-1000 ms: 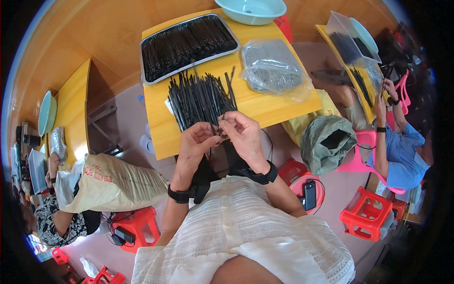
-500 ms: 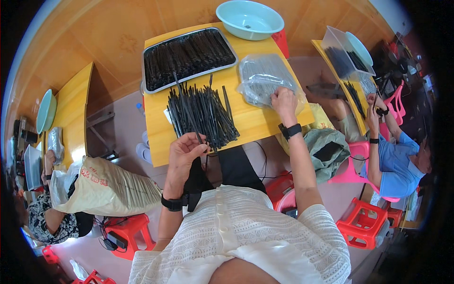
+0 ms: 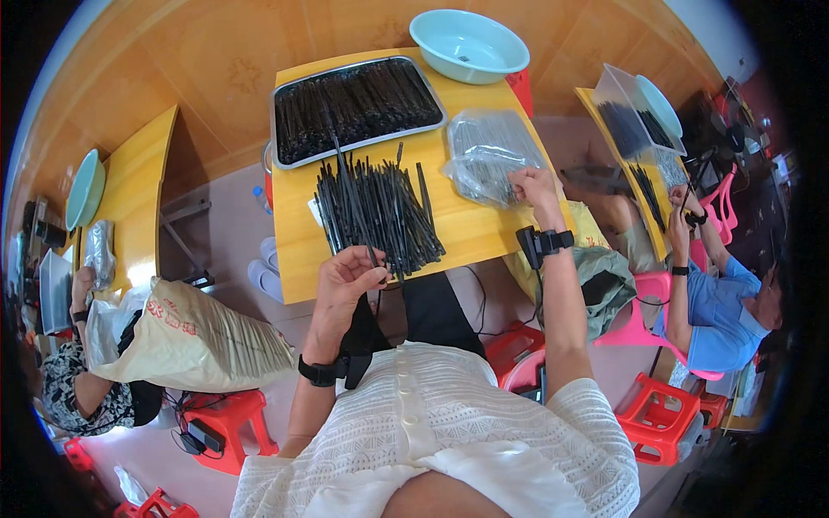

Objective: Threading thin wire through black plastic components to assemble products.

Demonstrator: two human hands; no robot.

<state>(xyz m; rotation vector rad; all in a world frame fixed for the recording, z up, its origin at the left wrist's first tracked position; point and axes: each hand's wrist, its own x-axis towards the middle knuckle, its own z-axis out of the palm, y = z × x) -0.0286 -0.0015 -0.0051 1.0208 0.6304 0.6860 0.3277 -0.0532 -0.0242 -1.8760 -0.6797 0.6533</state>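
Note:
My left hand (image 3: 352,276) is closed in a pinch on a long thin black stick (image 3: 350,190) at the near left of a loose pile of similar sticks (image 3: 399,220). The stick slants over the pile toward the tray. My right hand (image 3: 535,188) is bent with fingertips together at the right edge of a packet of clear plastic bags (image 3: 492,155), pinching the plastic there; what exactly lies between the fingers is partly hidden. Behind the pile a metal tray (image 3: 285,160) is filled with rows of the black sticks. All of this rests on a yellow table (image 3: 298,268).
A pale blue basin (image 3: 471,47) stands at the table's far right corner. Beside me at left is a large beige sack (image 3: 207,337) near a red stool (image 3: 229,427). A green bag (image 3: 596,293) hangs at right. Co-workers sit at tables on both sides, one in a blue shirt (image 3: 721,306).
The whole view has shifted slightly. My right hand has slid a little rightward along the clear plastic packet. My left hand keeps its pinch on the stick.

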